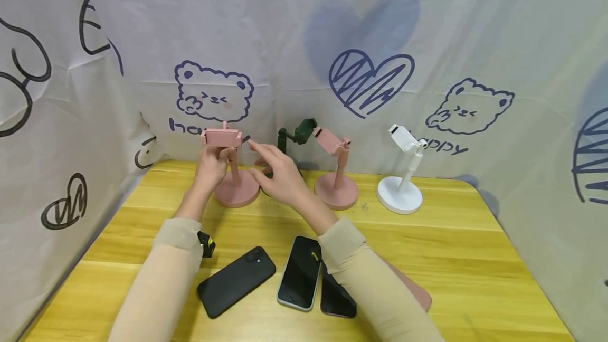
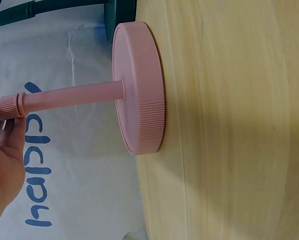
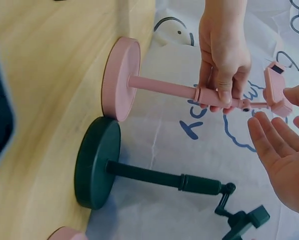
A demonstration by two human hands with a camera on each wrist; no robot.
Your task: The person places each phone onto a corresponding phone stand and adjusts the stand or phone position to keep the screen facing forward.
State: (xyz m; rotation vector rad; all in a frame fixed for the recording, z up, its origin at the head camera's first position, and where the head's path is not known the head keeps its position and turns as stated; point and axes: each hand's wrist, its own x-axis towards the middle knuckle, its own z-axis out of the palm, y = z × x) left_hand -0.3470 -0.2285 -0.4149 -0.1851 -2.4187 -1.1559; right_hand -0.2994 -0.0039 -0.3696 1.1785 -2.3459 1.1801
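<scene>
A pink phone stand (image 1: 237, 191) with a round base stands upright at the back left of the table. My left hand (image 1: 211, 165) grips the upper part of its post, below the pink phone holder (image 1: 222, 138); thumb and fingers close round the post in the right wrist view. Beside the holder is my right hand (image 1: 282, 173). Its fingers are spread and loosely bent, with nothing held, and in the right wrist view the thumb comes close to the holder (image 3: 275, 87); contact cannot be told. Behind the right hand stands a dark green phone stand (image 3: 97, 162), partly hidden in the head view.
Another pink stand (image 1: 336, 194) and a white stand (image 1: 399, 197) are to the right. Nearer lie a black phone (image 1: 236, 281), a phone with a light edge (image 1: 299, 273), a dark phone (image 1: 336, 297) and a pink flat object (image 1: 415, 292), partly under my right sleeve. A printed cloth hangs behind.
</scene>
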